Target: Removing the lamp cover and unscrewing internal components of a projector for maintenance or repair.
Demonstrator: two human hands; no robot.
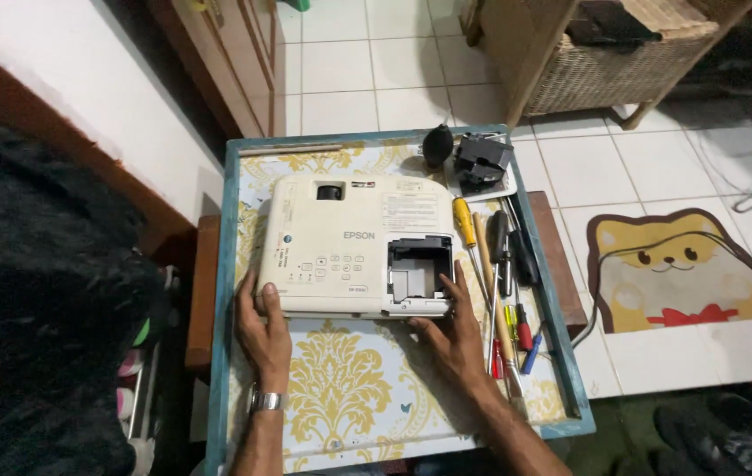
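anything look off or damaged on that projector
The white projector has an open rectangular cavity at its front right corner, cover off, inner parts exposed, beside the right hand. No cracks visible.

White projector (354, 242) flat on tray, lamp compartment open.
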